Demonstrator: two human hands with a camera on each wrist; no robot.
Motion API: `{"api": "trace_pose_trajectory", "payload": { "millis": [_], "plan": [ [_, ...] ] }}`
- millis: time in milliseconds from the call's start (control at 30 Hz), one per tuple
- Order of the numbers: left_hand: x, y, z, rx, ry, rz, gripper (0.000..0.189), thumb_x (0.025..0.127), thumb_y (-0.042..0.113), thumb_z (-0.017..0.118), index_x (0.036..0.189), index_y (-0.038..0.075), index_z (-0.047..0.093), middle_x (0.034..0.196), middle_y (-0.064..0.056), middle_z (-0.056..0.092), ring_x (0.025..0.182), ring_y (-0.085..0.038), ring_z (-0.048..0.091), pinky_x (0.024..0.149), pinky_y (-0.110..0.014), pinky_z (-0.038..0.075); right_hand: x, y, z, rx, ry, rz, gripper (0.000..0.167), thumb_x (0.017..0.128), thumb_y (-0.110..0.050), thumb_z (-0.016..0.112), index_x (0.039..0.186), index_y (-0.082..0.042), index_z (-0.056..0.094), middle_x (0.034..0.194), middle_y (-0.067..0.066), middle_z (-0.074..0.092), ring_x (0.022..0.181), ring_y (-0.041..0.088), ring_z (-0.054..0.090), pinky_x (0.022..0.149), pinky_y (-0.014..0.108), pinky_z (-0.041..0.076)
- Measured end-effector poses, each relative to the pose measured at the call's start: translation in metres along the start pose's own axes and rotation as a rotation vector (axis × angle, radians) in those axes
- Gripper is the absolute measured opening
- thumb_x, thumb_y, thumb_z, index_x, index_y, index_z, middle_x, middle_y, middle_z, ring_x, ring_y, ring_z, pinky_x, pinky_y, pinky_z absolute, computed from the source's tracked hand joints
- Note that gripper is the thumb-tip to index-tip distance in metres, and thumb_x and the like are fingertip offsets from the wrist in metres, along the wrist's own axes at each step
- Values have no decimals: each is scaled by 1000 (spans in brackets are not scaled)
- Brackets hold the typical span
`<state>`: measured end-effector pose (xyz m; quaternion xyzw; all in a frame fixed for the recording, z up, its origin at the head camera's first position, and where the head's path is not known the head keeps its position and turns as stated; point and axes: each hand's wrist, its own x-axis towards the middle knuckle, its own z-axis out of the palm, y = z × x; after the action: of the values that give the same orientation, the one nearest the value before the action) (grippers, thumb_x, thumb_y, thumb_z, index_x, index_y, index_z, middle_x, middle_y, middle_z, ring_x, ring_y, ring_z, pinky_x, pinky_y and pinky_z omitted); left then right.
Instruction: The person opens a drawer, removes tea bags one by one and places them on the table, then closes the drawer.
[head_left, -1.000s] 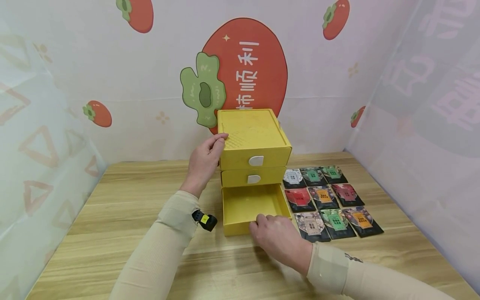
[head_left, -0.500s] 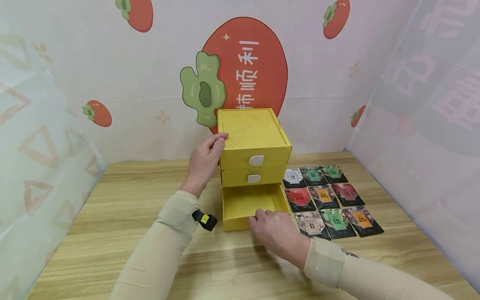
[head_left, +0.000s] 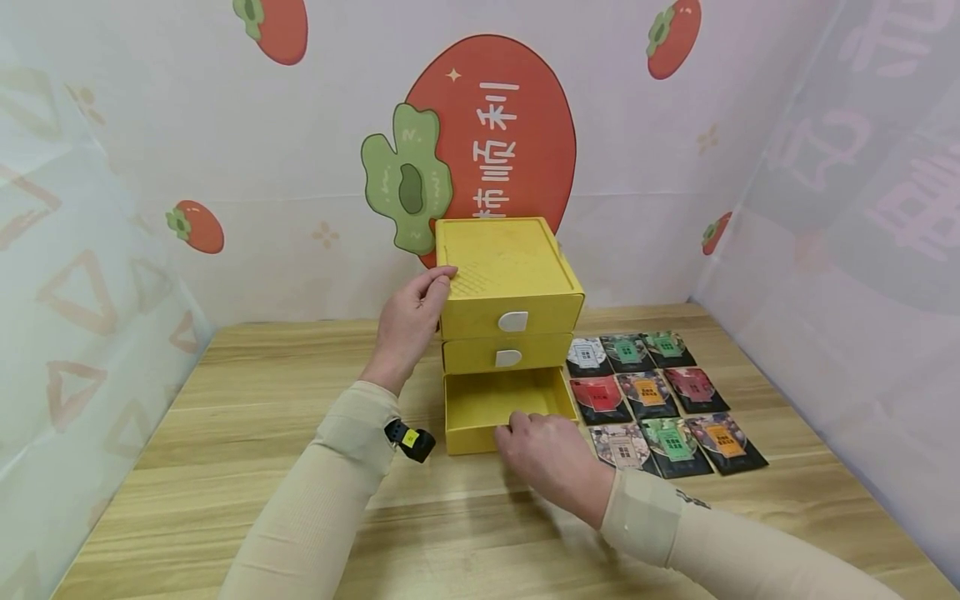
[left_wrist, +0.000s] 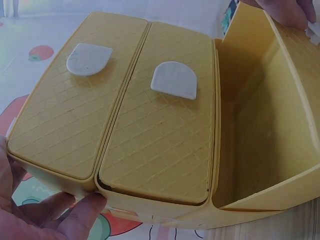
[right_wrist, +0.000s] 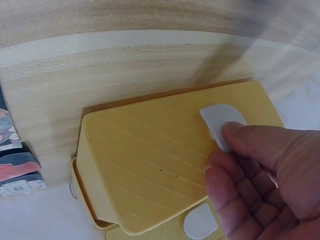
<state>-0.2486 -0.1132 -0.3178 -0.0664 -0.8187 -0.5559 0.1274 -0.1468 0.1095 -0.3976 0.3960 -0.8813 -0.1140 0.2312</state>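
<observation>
A yellow three-drawer cabinet [head_left: 498, 258] stands on the table, its bottom drawer [head_left: 472, 440] partly out and bare inside where visible. My left hand [head_left: 408, 325] grips the cabinet's upper left edge near the front, with fingertips over the top and against the side. At the drawer front, my right hand [head_left: 555, 462] pinches the white handle [right_wrist: 220, 120] between thumb and fingers; the head view hides this handle. Above it, the middle drawer [left_wrist: 162, 120] and top drawer [left_wrist: 65, 110] are closed, each with a white rounded tab.
Right of the cabinet, several flat packets [head_left: 648, 396] lie in rows, close to the drawer's side. A printed cloth wall [head_left: 315, 150] rises behind the wooden table [head_left: 285, 367]. A black strap with a yellow square [head_left: 410, 439] sits at the left wrist.
My right hand has moved forward, pushing the bottom drawer part of the way into the cabinet. The left hand and the packets have stayed in place.
</observation>
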Motion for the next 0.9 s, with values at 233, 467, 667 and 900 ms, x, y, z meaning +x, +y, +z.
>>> {"api": "trace_pose_trajectory", "payload": {
  "millis": [233, 467, 667, 900],
  "plan": [
    [1, -1, 1, 15, 12, 7, 41, 106, 48, 48, 136, 30, 70, 141, 7, 66, 130, -16, 60, 107, -41, 47, 1, 2, 1, -22, -3, 4, 19, 81, 0, 72, 80, -15, 61, 66, -2, 49, 51, 8, 38, 40, 22, 33],
    [1, -1, 2, 24, 12, 10, 40, 107, 47, 48, 136, 31, 70, 140, 6, 66, 128, -16, 60, 106, -41, 48, 4, 4, 2, 4, -44, 14, 17, 83, -1, 73, 83, -15, 64, 68, -2, 52, 52, 8, 42, 41, 22, 35],
    [1, -1, 1, 16, 5, 10, 41, 107, 48, 48, 137, 30, 70, 141, 6, 66, 128, -16, 60, 106, -41, 48, 6, 5, 4, 4, -42, 24, 18, 82, -1, 74, 82, -15, 63, 68, -2, 52, 52, 8, 40, 41, 21, 33],
    [1, 0, 1, 8, 2, 11, 41, 107, 47, 48, 137, 30, 69, 141, 5, 66, 128, -16, 60, 106, -42, 48, 10, 8, 6, 16, -54, 42, 17, 85, -2, 73, 84, -15, 62, 69, -1, 53, 51, 11, 44, 41, 25, 38]
  ]
}}
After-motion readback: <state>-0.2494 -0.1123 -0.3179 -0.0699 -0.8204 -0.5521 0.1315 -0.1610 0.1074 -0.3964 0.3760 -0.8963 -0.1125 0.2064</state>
